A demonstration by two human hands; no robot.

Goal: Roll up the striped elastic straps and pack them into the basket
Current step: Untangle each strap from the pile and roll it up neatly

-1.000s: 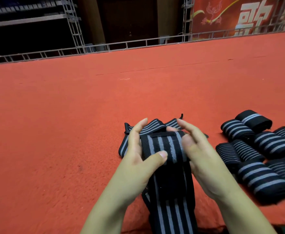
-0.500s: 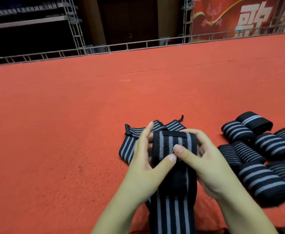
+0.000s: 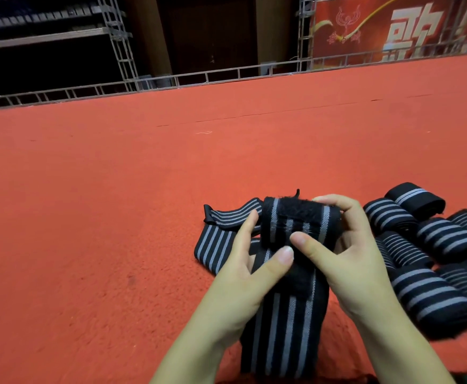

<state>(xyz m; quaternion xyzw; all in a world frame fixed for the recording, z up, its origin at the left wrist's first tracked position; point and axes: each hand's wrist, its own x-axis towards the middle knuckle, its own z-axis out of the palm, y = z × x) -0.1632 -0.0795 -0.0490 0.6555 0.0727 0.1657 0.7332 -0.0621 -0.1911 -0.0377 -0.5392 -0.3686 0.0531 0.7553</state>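
A black elastic strap with grey stripes (image 3: 285,328) runs from the bottom edge up to a small roll at its far end (image 3: 301,223), fuzzy fastener patch on top. My left hand (image 3: 243,275) holds the roll from the left, thumb across the front. My right hand (image 3: 346,253) grips it from the right, fingers curled over the top, thumb beside the left thumb. A loose unrolled strap (image 3: 215,239) lies on the red carpet behind my left hand. Several rolled straps (image 3: 431,289) lie to the right. No basket is in view.
Red carpet (image 3: 116,217) covers the floor all around. A metal truss rail (image 3: 199,79) lines its far edge, with a dark drop, truss towers and a red banner (image 3: 393,26) behind it.
The strap's far end has been turned over towards me into a thicker roll, fuzzy patch now on top. Both thumbs have shifted lower on its front.
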